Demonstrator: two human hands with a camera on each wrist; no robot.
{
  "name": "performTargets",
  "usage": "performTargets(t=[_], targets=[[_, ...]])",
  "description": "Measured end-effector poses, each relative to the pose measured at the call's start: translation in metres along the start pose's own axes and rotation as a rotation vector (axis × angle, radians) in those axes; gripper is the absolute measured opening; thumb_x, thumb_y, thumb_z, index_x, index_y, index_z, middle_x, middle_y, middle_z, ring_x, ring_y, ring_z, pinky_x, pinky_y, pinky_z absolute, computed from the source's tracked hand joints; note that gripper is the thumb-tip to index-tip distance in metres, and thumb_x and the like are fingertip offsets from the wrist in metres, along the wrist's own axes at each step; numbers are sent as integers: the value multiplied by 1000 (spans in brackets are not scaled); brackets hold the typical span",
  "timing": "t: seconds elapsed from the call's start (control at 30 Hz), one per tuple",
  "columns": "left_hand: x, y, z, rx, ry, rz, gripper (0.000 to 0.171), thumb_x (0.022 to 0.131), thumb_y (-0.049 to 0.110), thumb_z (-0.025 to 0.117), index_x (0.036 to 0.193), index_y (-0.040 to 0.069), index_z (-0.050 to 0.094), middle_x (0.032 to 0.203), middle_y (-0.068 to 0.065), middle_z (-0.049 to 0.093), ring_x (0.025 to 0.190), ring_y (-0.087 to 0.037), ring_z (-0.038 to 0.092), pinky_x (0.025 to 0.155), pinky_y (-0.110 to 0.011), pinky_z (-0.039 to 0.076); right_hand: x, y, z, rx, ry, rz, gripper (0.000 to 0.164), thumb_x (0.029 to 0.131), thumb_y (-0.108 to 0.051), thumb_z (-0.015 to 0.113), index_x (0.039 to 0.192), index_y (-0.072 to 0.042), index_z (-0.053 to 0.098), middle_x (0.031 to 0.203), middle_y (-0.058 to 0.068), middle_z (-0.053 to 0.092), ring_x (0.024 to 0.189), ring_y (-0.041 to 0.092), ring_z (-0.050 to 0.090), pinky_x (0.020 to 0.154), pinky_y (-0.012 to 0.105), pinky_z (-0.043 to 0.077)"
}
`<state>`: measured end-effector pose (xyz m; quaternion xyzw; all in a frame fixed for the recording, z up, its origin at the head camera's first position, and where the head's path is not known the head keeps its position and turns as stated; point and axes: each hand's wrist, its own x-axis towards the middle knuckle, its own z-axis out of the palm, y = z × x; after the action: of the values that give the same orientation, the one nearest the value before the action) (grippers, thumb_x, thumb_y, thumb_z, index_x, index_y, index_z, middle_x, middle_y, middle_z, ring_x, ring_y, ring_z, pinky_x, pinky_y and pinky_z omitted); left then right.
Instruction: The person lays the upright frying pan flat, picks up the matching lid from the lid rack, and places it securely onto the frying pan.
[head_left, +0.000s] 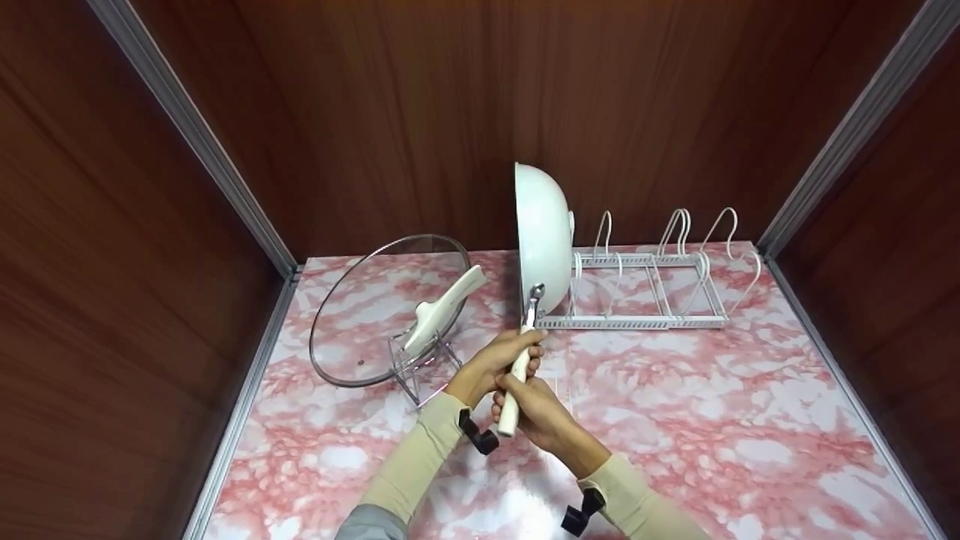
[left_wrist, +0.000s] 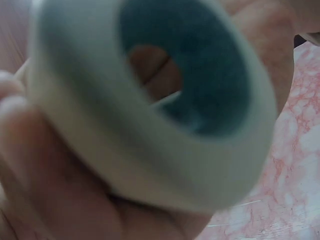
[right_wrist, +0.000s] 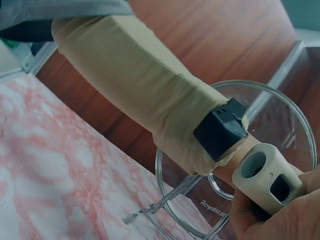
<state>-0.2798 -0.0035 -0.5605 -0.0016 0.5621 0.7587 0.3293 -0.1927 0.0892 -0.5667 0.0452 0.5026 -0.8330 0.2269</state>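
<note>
A white wok (head_left: 541, 232) stands on its side, rim facing left, at the left end of a white wire rack (head_left: 607, 322). Its pale handle (head_left: 510, 412) points toward the person. My left hand (head_left: 501, 356) grips the handle near its metal joint, and my right hand (head_left: 544, 412) grips it lower, close to the end. In the left wrist view the hollow end of the handle (left_wrist: 165, 165) fills the picture, with blurred fingers around it. The right wrist view shows the handle's end (right_wrist: 262, 175) with its slot, between the hands.
To the left, a glass lid (head_left: 337, 315) with a white grip (head_left: 446, 311) leans in a small wire stand (head_left: 420, 375). The rack's upright loops (head_left: 679, 232) stand to the right. Brown panels (head_left: 412, 112) enclose the pink-and-white marbled table (head_left: 712, 420) at back and sides.
</note>
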Motion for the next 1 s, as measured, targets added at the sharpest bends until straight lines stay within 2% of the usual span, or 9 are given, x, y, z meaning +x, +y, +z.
performTargets(t=[0.17, 0.3, 0.47, 0.7, 1.0], targets=[[0, 1, 2, 8, -2, 4, 22, 103, 25, 66, 89, 18, 51, 66, 9, 52, 53, -4, 49, 49, -20, 42, 0, 0, 1, -23, 8, -13, 8, 105, -7, 47, 98, -5, 51, 72, -1, 56, 60, 9, 59, 63, 23, 57], [2, 2, 5, 2, 2, 3, 28, 106, 26, 61, 82, 18, 51, 62, 10, 46, 51, -3, 45, 48, -17, 41, 0, -1, 3, -44, 23, -16, 8, 101, -5, 47, 94, -7, 50, 69, -3, 52, 57, 7, 55, 59, 22, 53], [2, 7, 7, 8, 26, -4, 31, 105, 28, 63, 79, 18, 50, 60, 9, 44, 49, -2, 42, 47, -17, 40, 1, -2, 5, -49, 38, -28, 9, 102, -5, 46, 94, -8, 49, 67, -4, 49, 56, 7, 51, 57, 22, 50], [3, 10, 13, 30, 47, 38, 32, 102, 20, 62, 73, 16, 49, 59, 8, 44, 46, -3, 41, 44, -16, 37, 1, -3, 7, -92, 86, -59, 9, 101, -5, 46, 94, -8, 48, 66, -4, 49, 55, 7, 51, 55, 22, 49], [2, 5, 12, 63, 81, 61, 31, 102, 20, 59, 73, 17, 48, 59, 8, 43, 46, -2, 41, 43, -17, 37, -1, 2, 10, -120, 119, -88, 8, 101, -5, 47, 94, -7, 50, 65, -3, 51, 52, 7, 54, 53, 22, 51]])
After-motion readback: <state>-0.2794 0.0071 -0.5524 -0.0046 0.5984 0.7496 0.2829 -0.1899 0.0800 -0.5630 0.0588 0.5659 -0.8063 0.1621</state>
